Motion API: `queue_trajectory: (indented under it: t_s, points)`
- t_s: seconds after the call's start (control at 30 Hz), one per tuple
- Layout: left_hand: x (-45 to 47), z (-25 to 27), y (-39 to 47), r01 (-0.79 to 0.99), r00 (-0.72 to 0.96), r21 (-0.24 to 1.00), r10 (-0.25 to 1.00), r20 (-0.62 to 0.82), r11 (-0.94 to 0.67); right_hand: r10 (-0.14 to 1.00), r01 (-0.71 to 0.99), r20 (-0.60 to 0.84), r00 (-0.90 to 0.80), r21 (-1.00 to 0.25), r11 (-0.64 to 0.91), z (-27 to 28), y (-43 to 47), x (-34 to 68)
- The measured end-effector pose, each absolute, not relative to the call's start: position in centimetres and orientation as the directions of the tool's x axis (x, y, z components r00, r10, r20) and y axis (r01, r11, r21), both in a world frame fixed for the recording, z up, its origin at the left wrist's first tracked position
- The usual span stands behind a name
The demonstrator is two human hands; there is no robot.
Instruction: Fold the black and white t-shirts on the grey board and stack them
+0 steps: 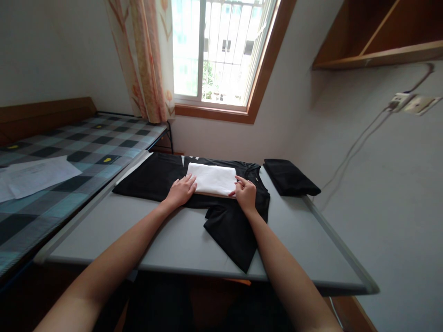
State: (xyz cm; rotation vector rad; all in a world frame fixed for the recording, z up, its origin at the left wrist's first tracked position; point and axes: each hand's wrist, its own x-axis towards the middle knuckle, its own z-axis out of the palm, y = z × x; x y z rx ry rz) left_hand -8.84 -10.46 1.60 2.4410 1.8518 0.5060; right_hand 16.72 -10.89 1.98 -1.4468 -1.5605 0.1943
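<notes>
A black short-sleeved T-shirt (155,177) lies spread on the table, its hem to the left and its neck to the right. One sleeve (233,235) points toward me. On the shirt's middle rests a white, flat rectangular piece (212,180), which looks like folded cloth. My left hand (182,190) lies with fingers stretched out over its left edge and the black fabric. At the opposite edge, my right hand (245,192) has its fingers bent and pinches the near right corner; the fingertips are partly hidden.
A folded black cloth (290,177) sits at the table's right back corner. The grey-white table (180,244) stands beside a bed with a checked cover (86,150) and papers (41,175). A window is behind; a wall socket (399,101) with a cord and a shelf (377,55) are at right.
</notes>
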Motion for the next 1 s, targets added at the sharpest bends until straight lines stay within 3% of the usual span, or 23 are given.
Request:
queue_trajectory:
  t_s: [0.23,0.37,0.5,0.67,1.0]
  points:
    - [-9.0,1.1,-10.2,0.922,0.249,0.229,0.931,0.269,-0.312,0.819,0.724,0.526,0.227,-0.654,0.22,1.1,-10.2,17.1]
    - [-9.1,1.4,-10.2,0.913,0.25,0.204,0.88,0.404,-0.353,0.833,0.722,0.536,0.137,-0.63,0.286,0.4,-9.6,17.4]
    - [-8.7,1.9,-10.5,0.827,0.355,0.211,0.775,0.522,-0.52,0.854,0.751,0.52,0.028,-0.574,0.325,-0.2,-9.4,17.3]
    - [-8.2,1.6,-11.0,0.712,0.576,0.179,0.711,0.403,-0.679,0.899,0.804,0.43,-0.086,-0.502,0.317,-0.6,-9.6,17.0]
    - [-8.2,1.6,-11.1,0.711,0.572,0.208,0.724,0.385,-0.672,0.911,0.831,0.399,-0.105,-0.469,0.301,-0.6,-9.7,17.1]
